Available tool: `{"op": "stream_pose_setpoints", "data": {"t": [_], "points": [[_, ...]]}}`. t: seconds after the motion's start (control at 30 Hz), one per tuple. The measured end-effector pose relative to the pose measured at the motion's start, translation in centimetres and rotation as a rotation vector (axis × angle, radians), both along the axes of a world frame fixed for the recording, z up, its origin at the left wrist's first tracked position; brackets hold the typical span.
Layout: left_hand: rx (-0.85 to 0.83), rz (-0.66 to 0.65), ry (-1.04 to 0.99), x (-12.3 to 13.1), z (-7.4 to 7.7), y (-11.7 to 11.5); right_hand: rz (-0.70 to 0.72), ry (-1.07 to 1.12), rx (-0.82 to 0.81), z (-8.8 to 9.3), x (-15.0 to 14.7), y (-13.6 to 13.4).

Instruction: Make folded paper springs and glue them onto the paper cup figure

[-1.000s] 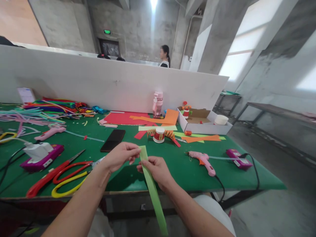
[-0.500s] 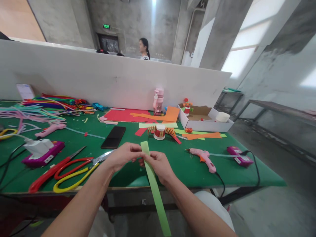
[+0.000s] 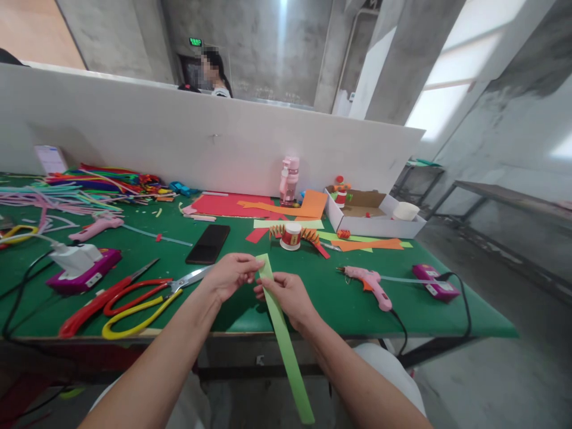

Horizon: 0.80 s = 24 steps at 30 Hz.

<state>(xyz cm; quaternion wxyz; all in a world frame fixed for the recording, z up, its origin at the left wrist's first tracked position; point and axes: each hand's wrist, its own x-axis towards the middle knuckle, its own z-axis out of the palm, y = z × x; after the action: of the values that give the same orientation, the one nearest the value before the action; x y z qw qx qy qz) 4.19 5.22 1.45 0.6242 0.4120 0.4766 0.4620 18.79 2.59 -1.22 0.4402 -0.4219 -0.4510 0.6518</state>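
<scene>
A long light-green paper strip [image 3: 286, 351] hangs from my hands down past the table's front edge. My left hand [image 3: 230, 275] pinches the strip's top end between thumb and fingers. Just below, my right hand [image 3: 288, 296] is closed on the strip from the right side. Both hands hover over the green table [image 3: 339, 304] near its front edge, almost touching each other. A black phone [image 3: 208, 243] lies flat just beyond my left hand.
Red and yellow scissors [image 3: 134, 298] lie left of my hands. A pink glue gun [image 3: 369, 285] lies to the right. A small red-and-white cup with folded paper [image 3: 292, 236], coloured sheets, pipe cleaners and a white box [image 3: 373, 214] sit further back. A person stands behind the white partition.
My hands have drawn closer on the strip's top and risen a little. The person behind the partition has walked to the left. The view has shifted slightly.
</scene>
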Motion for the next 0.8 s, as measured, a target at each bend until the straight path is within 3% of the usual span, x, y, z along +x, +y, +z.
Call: {"op": "stream_pose_setpoints", "data": {"t": [0.27,0.4,0.47,0.63,0.8], "points": [[0.095,0.210,-0.055,-1.7,0.7,0.6,0.002,0.029,-0.079,-0.1,0.0,-0.4],[0.076,-0.086,0.140,-1.3,0.6,0.0,0.017,0.040,-0.076,-0.4,-0.1,-0.5],[0.091,-0.152,0.208,-0.4,0.2,-0.3,0.023,0.046,-0.059,-0.4,-0.2,-0.5],[0.066,-0.005,0.133,0.4,-0.6,0.1,0.020,0.049,-0.054,-0.4,-0.4,-0.4],[0.124,0.306,0.037,-2.1,0.1,1.1,0.030,0.044,-0.100,-0.6,-0.3,-0.6]]}}
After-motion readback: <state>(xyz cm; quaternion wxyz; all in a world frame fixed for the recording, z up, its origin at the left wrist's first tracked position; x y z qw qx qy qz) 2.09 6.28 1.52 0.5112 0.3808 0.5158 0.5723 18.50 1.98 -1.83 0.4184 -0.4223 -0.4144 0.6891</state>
